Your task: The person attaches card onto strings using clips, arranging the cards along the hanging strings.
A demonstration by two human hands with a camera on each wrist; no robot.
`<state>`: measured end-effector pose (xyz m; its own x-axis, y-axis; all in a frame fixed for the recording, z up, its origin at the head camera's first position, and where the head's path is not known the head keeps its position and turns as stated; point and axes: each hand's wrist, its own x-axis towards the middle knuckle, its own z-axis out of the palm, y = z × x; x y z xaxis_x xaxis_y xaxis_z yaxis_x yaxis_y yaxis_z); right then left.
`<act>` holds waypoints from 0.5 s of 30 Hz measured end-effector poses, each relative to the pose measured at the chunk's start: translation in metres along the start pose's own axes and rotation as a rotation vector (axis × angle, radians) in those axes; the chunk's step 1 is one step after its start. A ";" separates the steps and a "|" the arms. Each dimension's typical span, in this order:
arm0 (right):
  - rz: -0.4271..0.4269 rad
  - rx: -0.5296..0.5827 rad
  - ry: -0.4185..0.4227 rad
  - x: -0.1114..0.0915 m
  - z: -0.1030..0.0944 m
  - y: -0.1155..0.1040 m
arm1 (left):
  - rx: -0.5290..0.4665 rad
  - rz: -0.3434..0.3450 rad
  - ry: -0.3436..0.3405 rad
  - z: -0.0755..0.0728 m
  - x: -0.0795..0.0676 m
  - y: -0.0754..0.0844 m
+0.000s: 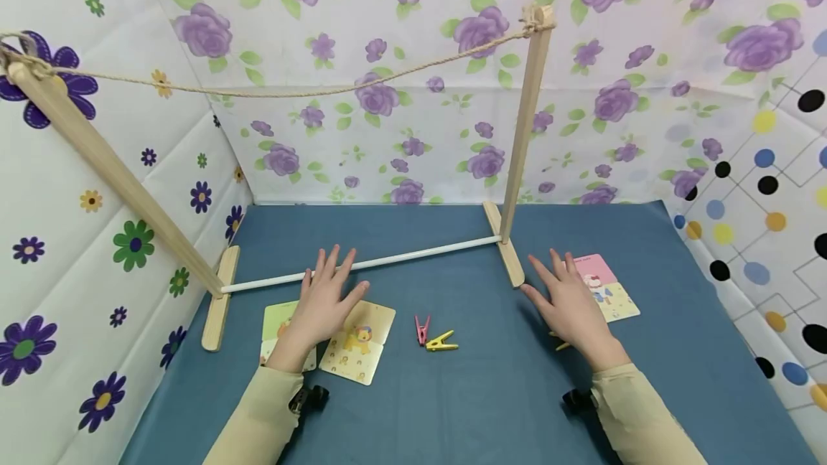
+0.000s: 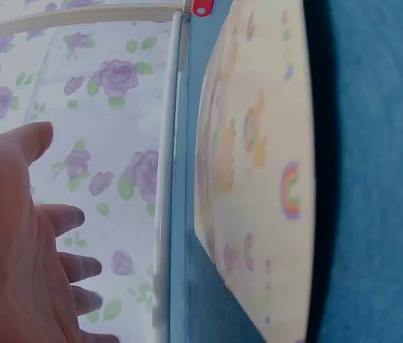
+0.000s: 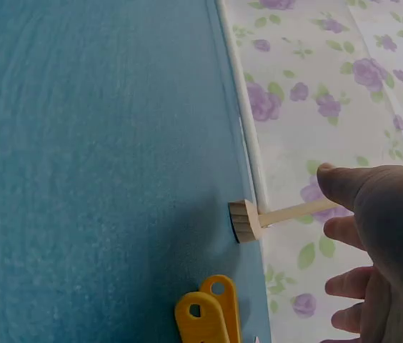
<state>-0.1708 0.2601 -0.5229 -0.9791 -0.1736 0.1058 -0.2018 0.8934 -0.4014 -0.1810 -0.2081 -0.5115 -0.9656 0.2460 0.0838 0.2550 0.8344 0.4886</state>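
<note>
My left hand [image 1: 321,311], fingers spread and holding nothing, hovers over a cream card with a lion picture [image 1: 363,341] and a green-topped card [image 1: 278,316], partly covering both. In the left wrist view the cream card [image 2: 259,179] lies apart from the fingers. My right hand [image 1: 573,307] is likewise spread, above a pink and cream card [image 1: 610,293] it partly hides. Below that hand is a yellow clothespin [image 3: 203,321], mostly hidden in the head view. Between the hands lie a pink clothespin [image 1: 422,331] and another yellow clothespin [image 1: 441,342].
Behind the hands stands a wooden frame: a left post [image 1: 123,185], a right post [image 1: 526,120] and a white rod [image 1: 400,258] joining their feet. A slack rope [image 1: 304,95] hangs between the post tops. Patterned cloth walls surround the blue table [image 1: 452,415].
</note>
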 end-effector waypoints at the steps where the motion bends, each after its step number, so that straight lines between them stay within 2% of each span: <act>1: 0.001 0.002 0.006 0.000 0.000 -0.001 | -0.023 0.000 0.011 -0.001 0.000 -0.001; 9: 0.043 0.046 0.029 0.001 -0.005 -0.004 | -0.287 0.001 0.141 -0.005 -0.004 -0.006; 15: 0.035 0.080 0.047 0.002 -0.009 -0.005 | -0.363 -0.025 0.223 -0.006 -0.003 -0.009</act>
<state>-0.1718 0.2594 -0.5122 -0.9837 -0.1216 0.1324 -0.1708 0.8624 -0.4766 -0.1804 -0.2191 -0.5111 -0.9688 0.0818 0.2340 0.2352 0.6013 0.7636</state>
